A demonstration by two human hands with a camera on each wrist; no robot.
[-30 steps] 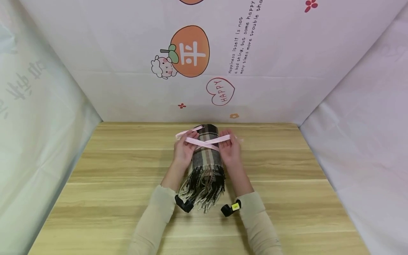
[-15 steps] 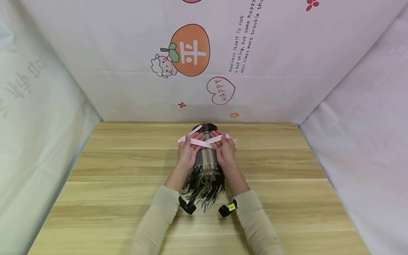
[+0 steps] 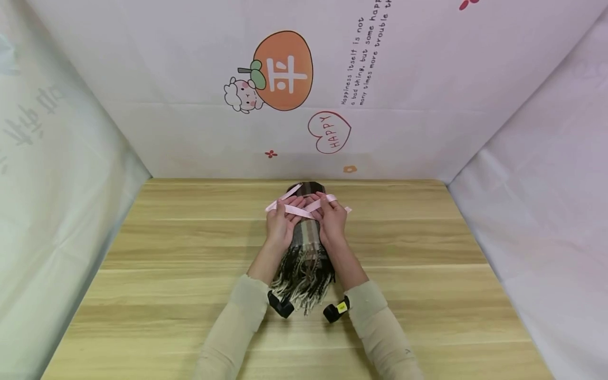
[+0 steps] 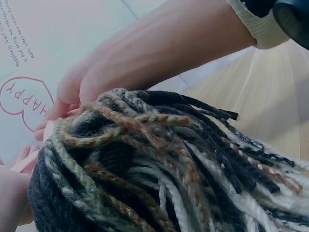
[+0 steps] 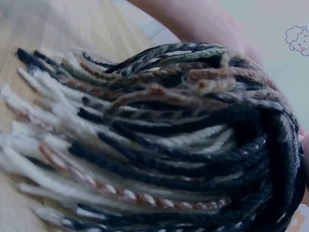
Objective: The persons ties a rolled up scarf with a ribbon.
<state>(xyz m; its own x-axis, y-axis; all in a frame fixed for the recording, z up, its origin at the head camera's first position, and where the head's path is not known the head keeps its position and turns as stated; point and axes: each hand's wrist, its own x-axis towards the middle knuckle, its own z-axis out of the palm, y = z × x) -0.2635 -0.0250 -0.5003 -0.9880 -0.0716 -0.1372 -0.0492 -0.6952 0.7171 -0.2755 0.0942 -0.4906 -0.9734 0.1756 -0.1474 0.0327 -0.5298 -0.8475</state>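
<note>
A rolled plaid scarf point(image 3: 306, 235) in grey, black and beige lies at the back middle of the table, its fringe point(image 3: 304, 279) toward the person. Over the roll, a pink ribbon point(image 3: 298, 211) crosses itself. My left hand point(image 3: 280, 224) pinches one end of the ribbon between thumb and fingers, palm up, at the roll's left side. On the other side my right hand point(image 3: 332, 219) pinches the other end. Both hands' fingertips meet close over the roll. In the left wrist view the fringe point(image 4: 159, 159) covers much of the hands; the right wrist view shows mostly fringe point(image 5: 159, 140) too.
The wood-grain table point(image 3: 190, 295) is enclosed by a printed white back wall point(image 3: 199, 142) and white side walls point(image 3: 537, 211). The scarf's far end lies close to the back wall. A black wrist camera point(image 3: 281, 306) sits at the left cuff, another point(image 3: 336, 311) at the right.
Both hands have moved inward over the scarf, drawing together with the ribbon ends in their fingers. The ribbon's crossing now spans a shorter gap. The head view has tilted slightly down.
</note>
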